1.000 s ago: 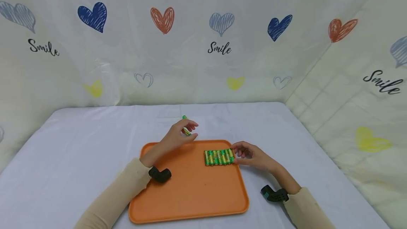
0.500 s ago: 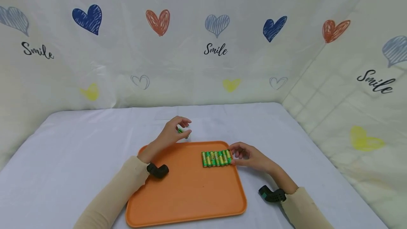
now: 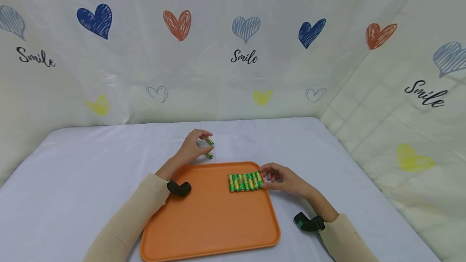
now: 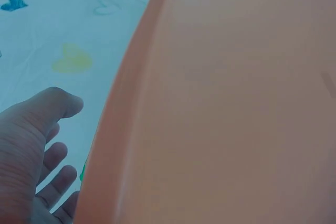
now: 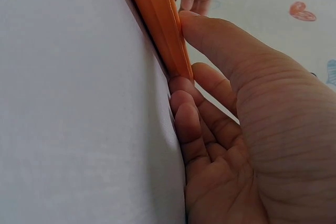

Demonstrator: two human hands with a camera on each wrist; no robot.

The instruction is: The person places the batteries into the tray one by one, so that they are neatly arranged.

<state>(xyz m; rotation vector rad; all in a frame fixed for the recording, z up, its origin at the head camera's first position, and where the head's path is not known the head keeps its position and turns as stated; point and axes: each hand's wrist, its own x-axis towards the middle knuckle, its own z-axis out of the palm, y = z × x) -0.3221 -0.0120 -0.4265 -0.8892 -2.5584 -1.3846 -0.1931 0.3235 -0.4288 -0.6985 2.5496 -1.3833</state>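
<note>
My left hand (image 3: 190, 148) reaches past the back edge of the orange tray (image 3: 204, 221), thumb and fingers apart. By its fingertips lies one green-and-yellow battery (image 3: 209, 141), and just below the thumb is another battery (image 3: 209, 155). In the left wrist view the fingers (image 4: 58, 179) hold nothing, and only a green sliver of a battery (image 4: 82, 172) shows behind the rim. My right hand (image 3: 285, 179) grips the tray's right edge beside a tight row of batteries (image 3: 245, 182). The right wrist view has its thumb on the rim (image 5: 170, 30) and its fingers curled against the outer side.
A white cloth (image 3: 83, 181) covers the table around the tray. Behind it hangs a pale sheet (image 3: 204, 68) printed with hearts and words. Black wrist cameras sit on the left wrist (image 3: 179, 188) and the right wrist (image 3: 308, 222).
The left hand has moved left and farther back, off the tray's rim. The two loose batteries have shifted slightly beside it. My right hand keeps its place at the tray's edge.
</note>
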